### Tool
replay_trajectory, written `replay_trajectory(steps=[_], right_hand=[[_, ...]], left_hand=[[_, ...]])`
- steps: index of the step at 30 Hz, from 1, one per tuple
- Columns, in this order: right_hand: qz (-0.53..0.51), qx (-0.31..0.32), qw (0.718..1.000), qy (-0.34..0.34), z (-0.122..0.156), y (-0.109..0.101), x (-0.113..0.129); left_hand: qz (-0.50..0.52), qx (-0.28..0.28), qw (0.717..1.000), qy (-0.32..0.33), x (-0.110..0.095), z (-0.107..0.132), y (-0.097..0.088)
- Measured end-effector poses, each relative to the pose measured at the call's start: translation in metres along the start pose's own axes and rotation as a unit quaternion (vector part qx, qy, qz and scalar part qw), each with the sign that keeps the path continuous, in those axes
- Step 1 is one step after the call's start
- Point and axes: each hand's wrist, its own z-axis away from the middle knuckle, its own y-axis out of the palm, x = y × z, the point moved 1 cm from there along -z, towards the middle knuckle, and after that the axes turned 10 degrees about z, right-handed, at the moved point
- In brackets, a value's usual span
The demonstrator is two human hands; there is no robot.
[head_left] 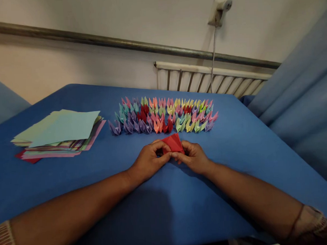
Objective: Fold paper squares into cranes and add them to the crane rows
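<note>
Left hand (149,159), right hand (195,157): fingers pinching one folded red paper (174,142), held between them over a blue table (95,165). Its upper corner points away, toward rows of multicoloured folded birds (158,126); long axis obscured by fingers. Paper stack (63,128): farther left, on table.

The red sheet (174,142) is thin, matt paper with creases. The birds (158,126) are matt paper as well, and the stacked sheets (67,127) look smooth and dull. The desk (100,168) has a smooth, matt top. The rail (122,44) looks like metal with a faint sheen; the curtain (306,102) is folded, matt cloth; the sleeve (5,240) is openwork cloth.
</note>
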Motion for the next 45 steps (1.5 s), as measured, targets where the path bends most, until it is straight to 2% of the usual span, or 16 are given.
replay_trajectory(steps=[6,9,12,14,17,20,23,26,29,35,41,45], right_hand=[[-0.067,-0.002,0.997,0.028,-0.004,0.001,-0.003],[-0.083,-0.012,0.996,0.034,-0.005,0.000,-0.001],[-0.107,-0.033,0.994,0.010,-0.004,-0.001,0.004],[-0.122,-0.041,0.992,-0.002,-0.004,0.000,0.006],[-0.114,-0.050,0.992,0.019,-0.005,0.002,0.002],[-0.049,-0.085,0.994,0.042,-0.006,0.002,-0.003],[0.082,-0.121,0.989,0.007,-0.004,0.001,-0.001],[0.205,-0.109,0.972,-0.045,0.003,0.002,0.007],[0.242,-0.079,0.965,-0.066,0.007,0.003,0.011],[0.160,-0.083,0.983,-0.035,0.004,0.001,0.003],[0.093,-0.056,0.991,-0.075,0.004,-0.001,0.007],[0.035,-0.042,0.997,-0.059,0.003,-0.003,0.008]], left_hand=[[0.127,-0.045,0.990,-0.035,-0.003,-0.001,-0.001],[0.125,-0.067,0.989,-0.048,-0.004,-0.003,-0.002],[0.110,-0.071,0.990,-0.047,-0.002,-0.004,-0.002],[0.110,-0.069,0.990,-0.045,-0.002,-0.005,-0.001],[0.122,-0.053,0.990,-0.057,0.000,-0.004,0.001],[0.114,-0.049,0.990,-0.063,0.002,-0.003,0.002],[0.085,-0.050,0.995,-0.032,0.000,-0.003,0.003],[0.013,-0.051,0.998,0.022,-0.005,-0.003,0.003],[-0.034,-0.053,0.997,0.036,-0.008,-0.004,0.001],[0.057,-0.073,0.996,0.010,0.002,-0.008,-0.002],[0.075,-0.079,0.994,0.021,0.006,-0.007,-0.006],[0.119,-0.070,0.990,0.001,0.001,-0.006,-0.009]])
